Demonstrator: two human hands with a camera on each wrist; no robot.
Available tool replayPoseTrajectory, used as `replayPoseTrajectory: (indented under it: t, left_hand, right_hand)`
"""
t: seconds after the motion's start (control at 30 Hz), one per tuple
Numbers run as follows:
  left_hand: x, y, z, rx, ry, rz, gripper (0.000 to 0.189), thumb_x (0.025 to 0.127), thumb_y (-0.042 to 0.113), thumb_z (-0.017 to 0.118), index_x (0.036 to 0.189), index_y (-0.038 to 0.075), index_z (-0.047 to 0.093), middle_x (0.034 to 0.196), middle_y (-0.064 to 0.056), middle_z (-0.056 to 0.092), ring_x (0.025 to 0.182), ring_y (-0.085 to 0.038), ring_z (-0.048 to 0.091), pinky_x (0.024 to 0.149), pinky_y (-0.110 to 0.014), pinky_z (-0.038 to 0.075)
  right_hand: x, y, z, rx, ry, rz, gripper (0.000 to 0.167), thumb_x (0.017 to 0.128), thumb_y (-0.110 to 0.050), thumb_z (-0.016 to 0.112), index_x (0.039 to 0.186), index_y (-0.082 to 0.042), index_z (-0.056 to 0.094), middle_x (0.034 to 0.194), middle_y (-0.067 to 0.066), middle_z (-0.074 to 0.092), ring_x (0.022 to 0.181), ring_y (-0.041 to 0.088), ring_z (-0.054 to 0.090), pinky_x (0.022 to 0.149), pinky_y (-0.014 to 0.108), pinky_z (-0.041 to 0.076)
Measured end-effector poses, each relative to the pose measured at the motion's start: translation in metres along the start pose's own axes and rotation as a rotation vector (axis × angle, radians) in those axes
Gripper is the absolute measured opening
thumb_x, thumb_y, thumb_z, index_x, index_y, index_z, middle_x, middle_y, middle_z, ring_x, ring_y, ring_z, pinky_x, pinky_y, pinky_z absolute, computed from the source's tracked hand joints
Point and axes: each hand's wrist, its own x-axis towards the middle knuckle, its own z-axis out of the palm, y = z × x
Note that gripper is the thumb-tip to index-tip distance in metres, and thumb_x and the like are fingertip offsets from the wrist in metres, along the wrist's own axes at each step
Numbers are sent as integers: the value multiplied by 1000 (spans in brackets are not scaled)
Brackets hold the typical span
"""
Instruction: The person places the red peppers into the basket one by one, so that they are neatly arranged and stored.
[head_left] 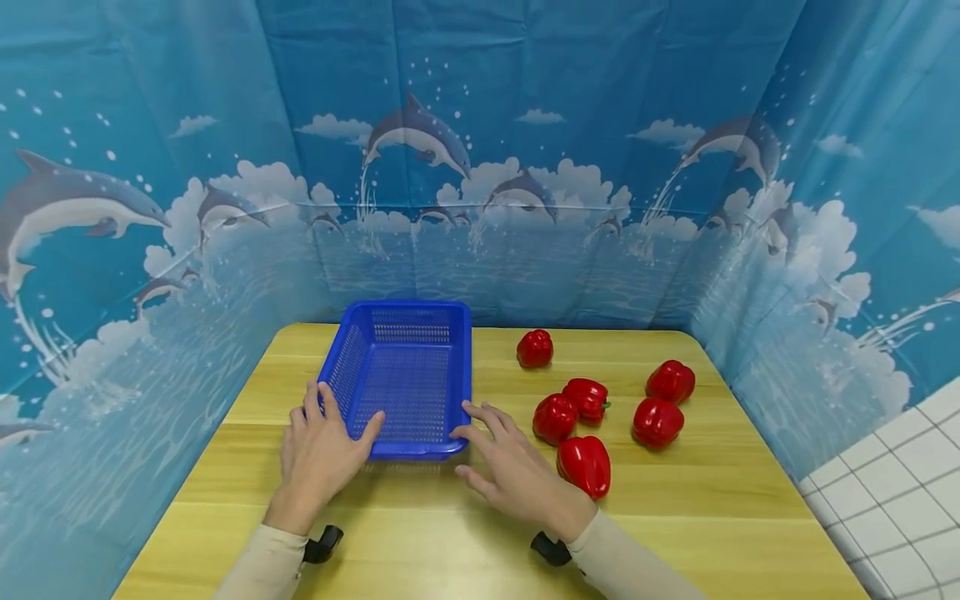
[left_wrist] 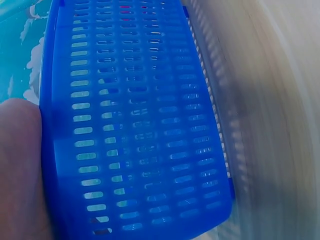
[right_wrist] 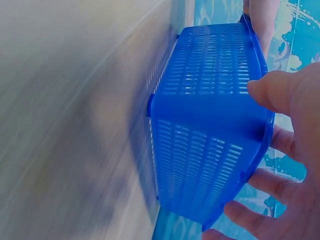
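A blue plastic basket (head_left: 408,392) with slotted sides sits on the wooden table, with nothing in it. My left hand (head_left: 322,454) rests at its near left corner, fingers along the left rim and thumb reaching over the front rim. At the near right corner, my right hand (head_left: 517,475) is spread, its fingertips right at the rim and its thumb lower, in front of the corner. The left wrist view shows the basket's slotted front wall (left_wrist: 140,125) beside the left thumb. In the right wrist view the right fingers (right_wrist: 275,185) are splayed along the rim.
Several red bell peppers lie right of the basket: one (head_left: 535,348) at the back, a group (head_left: 583,467) near the right forearm, and a pair (head_left: 658,422) farther right. A blue dolphin-print curtain (head_left: 480,250) stands behind the wooden table (head_left: 420,542).
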Motion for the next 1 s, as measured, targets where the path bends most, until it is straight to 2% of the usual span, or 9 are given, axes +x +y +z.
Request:
replayPoseTrajectory:
  t: [0.17,0.4,0.63,0.77,0.83,1.0]
  left_hand:
    - [-4,7,4,11,-8,20,125,111,86,44,178,-17,20,188,-42,17,154,-67,46,123,-74,49]
    - [-10,15,6,-9,21,80,119,112,74,58,175,-20,25,183,-45,26,155,-66,49,125,-72,49]
    - [-17,26,8,-47,-14,90,118,113,71,60,177,-19,20,185,-45,21,160,-66,45,127,-73,49]
    - [-22,33,10,-48,-24,92,118,113,72,60,178,-18,19,186,-44,20,159,-65,47,120,-73,56]
    - [-25,37,11,-51,-28,94,118,113,72,60,178,-18,20,186,-43,20,158,-64,48,113,-72,61]
    - [-30,44,12,-68,-23,98,118,112,72,62,178,-17,20,187,-40,20,158,-63,49,100,-71,67]
  right_hand:
    - [-9,3,-4,-12,6,25,45,115,-43,76,155,-25,67,187,12,45,171,41,46,130,61,54]
    - [-21,7,-7,-14,49,52,36,114,-43,77,145,-27,71,184,13,49,170,38,49,113,54,67]
    - [-30,14,-9,-33,97,67,29,112,-46,79,134,-29,73,178,12,55,166,36,55,112,53,68]
    - [-36,17,-12,-21,115,83,27,110,-47,81,129,-29,73,173,11,57,164,33,58,110,50,69]
    - [-39,19,-14,-15,120,96,27,109,-47,83,127,-29,73,171,10,59,163,33,59,109,49,70]
    - [-45,23,-16,-19,133,91,27,108,-45,85,124,-26,75,168,11,60,162,33,59,114,52,67]
